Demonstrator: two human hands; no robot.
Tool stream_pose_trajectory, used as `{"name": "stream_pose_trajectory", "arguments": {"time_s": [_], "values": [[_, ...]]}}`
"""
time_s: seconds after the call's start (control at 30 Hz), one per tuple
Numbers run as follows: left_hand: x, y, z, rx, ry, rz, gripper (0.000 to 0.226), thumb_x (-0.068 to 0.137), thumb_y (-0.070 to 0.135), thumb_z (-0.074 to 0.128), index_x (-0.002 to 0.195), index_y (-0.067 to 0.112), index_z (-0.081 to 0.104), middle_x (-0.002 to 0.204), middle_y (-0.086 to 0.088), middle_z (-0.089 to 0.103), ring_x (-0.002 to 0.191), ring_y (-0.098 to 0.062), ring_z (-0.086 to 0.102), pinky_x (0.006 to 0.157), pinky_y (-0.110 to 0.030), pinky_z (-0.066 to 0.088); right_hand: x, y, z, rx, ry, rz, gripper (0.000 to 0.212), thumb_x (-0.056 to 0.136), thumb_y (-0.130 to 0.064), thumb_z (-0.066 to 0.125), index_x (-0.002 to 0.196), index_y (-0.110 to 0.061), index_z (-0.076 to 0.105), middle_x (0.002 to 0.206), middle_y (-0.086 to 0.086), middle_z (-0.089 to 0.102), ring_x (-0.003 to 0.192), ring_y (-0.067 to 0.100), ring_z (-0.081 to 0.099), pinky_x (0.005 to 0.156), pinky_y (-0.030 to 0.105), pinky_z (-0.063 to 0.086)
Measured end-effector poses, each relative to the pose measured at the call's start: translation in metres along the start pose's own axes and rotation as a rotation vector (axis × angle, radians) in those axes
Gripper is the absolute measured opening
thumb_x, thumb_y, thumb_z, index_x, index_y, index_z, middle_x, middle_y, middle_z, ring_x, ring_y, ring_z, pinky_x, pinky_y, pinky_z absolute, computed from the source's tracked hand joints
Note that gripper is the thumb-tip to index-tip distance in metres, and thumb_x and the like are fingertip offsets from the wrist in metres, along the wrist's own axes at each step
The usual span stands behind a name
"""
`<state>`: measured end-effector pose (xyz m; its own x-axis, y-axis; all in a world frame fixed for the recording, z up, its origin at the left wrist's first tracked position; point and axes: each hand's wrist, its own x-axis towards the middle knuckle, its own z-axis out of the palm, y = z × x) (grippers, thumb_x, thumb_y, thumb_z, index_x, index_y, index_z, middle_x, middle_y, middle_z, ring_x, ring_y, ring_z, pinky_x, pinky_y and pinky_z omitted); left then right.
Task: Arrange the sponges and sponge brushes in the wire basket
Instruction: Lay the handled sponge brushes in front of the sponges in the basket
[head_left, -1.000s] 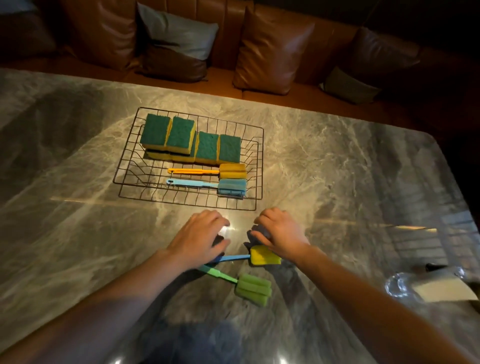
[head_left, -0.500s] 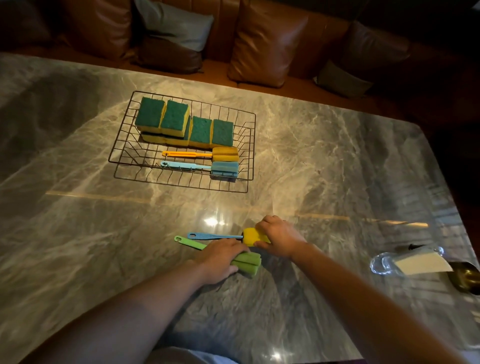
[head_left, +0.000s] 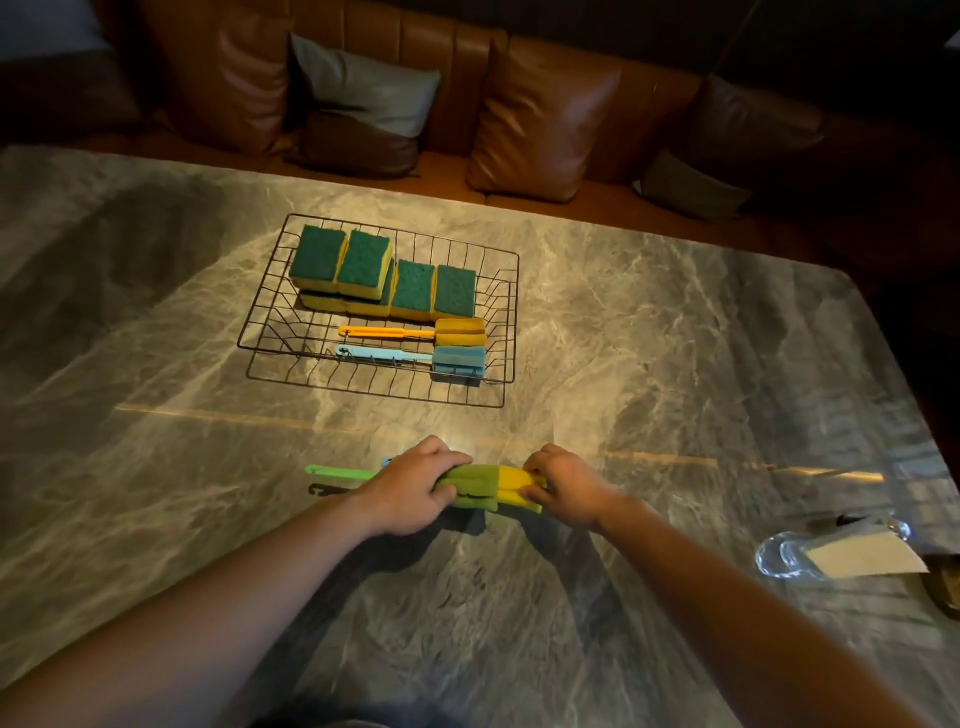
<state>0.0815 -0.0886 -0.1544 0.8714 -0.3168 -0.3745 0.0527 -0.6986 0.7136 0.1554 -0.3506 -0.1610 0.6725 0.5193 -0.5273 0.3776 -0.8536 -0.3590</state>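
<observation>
A black wire basket (head_left: 511, 312) sits on the marble table and holds several green-topped yellow sponges (head_left: 384, 273), an orange sponge brush (head_left: 415, 332) and a light blue sponge brush (head_left: 421, 358). Nearer to me, my left hand (head_left: 410, 491) grips a green sponge brush (head_left: 467, 486) whose handle sticks out to the left. My right hand (head_left: 563, 486) grips the yellow sponge head of another brush (head_left: 514, 486), pressed against the green one. Both brushes are lifted just above the table; a blue handle tip peeks out behind my left hand.
The marble table (head_left: 675, 364) stretches wide around the basket. A clear glass dish with a white paper (head_left: 852, 553) lies at the right edge. A brown leather sofa with cushions (head_left: 540, 114) runs behind the table.
Both hands have closed on the two loose brushes, brought their sponge heads together and raised them slightly off the table. The view has tilted upward a little.
</observation>
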Motion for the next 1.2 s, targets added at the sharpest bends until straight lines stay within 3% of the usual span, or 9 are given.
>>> {"name": "stream_pose_trajectory", "arguments": {"time_s": [0.2, 0.3, 0.43, 0.67, 0.8, 1.0, 1.2], "values": [[-0.004, 0.014, -0.064, -0.037, 0.179, 0.119, 0.033, 0.092, 0.020, 0.067, 0.122, 0.029, 0.056, 0.115, 0.013, 0.055, 0.107, -0.004, 0.052, 0.090, -0.030, 0.047, 0.009, -0.025, -0.049, 0.099, 0.253, -0.170, 0.031, 0.096, -0.038, 0.063, 0.121, -0.021, 0.060, 0.109, -0.006, 0.054, 0.096, 0.011, 0.052, 0.082, 0.025, 0.044], [0.003, 0.022, -0.093, -0.026, 0.244, 0.149, 0.031, 0.092, 0.020, 0.068, 0.118, 0.029, 0.055, 0.114, 0.014, 0.056, 0.105, -0.002, 0.053, 0.086, -0.029, 0.048, 0.026, -0.035, -0.082, 0.115, 0.373, -0.194, 0.029, 0.095, -0.034, 0.066, 0.119, -0.017, 0.062, 0.110, 0.002, 0.059, 0.096, 0.016, 0.055, 0.082, 0.030, 0.048], [0.024, 0.025, -0.119, 0.018, 0.283, 0.156, 0.032, 0.093, 0.020, 0.067, 0.122, 0.027, 0.056, 0.121, 0.008, 0.055, 0.107, -0.011, 0.053, 0.086, -0.032, 0.048, 0.060, -0.041, -0.117, 0.116, 0.473, -0.169, 0.030, 0.093, -0.026, 0.070, 0.117, -0.009, 0.063, 0.111, 0.012, 0.061, 0.097, 0.024, 0.057, 0.082, 0.037, 0.049], [0.072, 0.017, -0.135, 0.078, 0.282, 0.087, 0.034, 0.095, 0.022, 0.066, 0.127, 0.025, 0.055, 0.127, -0.001, 0.057, 0.113, -0.022, 0.054, 0.096, -0.042, 0.046, 0.133, -0.048, -0.146, 0.011, 0.427, -0.175, 0.030, 0.092, -0.030, 0.071, 0.114, -0.012, 0.061, 0.113, 0.010, 0.061, 0.101, 0.023, 0.056, 0.080, 0.031, 0.041], [0.094, 0.009, -0.138, 0.073, 0.257, 0.056, 0.032, 0.095, 0.022, 0.064, 0.126, 0.026, 0.055, 0.126, 0.001, 0.057, 0.113, -0.022, 0.052, 0.099, -0.045, 0.043, 0.164, -0.045, -0.149, -0.044, 0.386, -0.154, 0.032, 0.091, -0.031, 0.072, 0.115, -0.014, 0.060, 0.114, 0.008, 0.062, 0.102, 0.025, 0.059, 0.084, 0.037, 0.049], [0.116, -0.004, -0.134, 0.032, 0.222, 0.034, 0.028, 0.097, 0.022, 0.061, 0.124, 0.026, 0.054, 0.122, 0.002, 0.054, 0.108, -0.022, 0.053, 0.092, -0.044, 0.045, 0.188, -0.031, -0.142, -0.049, 0.311, -0.129, 0.033, 0.090, -0.037, 0.072, 0.115, -0.018, 0.061, 0.116, 0.004, 0.062, 0.103, 0.022, 0.058, 0.083, 0.039, 0.050], [0.134, -0.012, -0.125, 0.055, 0.166, 0.026, 0.030, 0.098, 0.026, 0.060, 0.128, 0.027, 0.053, 0.126, 0.004, 0.044, 0.112, -0.025, 0.050, 0.100, -0.048, 0.043, 0.198, -0.024, -0.143, -0.005, 0.290, -0.191, 0.038, 0.084, -0.038, 0.078, 0.112, -0.017, 0.065, 0.108, 0.002, 0.061, 0.090, 0.012, 0.050, 0.074, 0.031, 0.042]]}}
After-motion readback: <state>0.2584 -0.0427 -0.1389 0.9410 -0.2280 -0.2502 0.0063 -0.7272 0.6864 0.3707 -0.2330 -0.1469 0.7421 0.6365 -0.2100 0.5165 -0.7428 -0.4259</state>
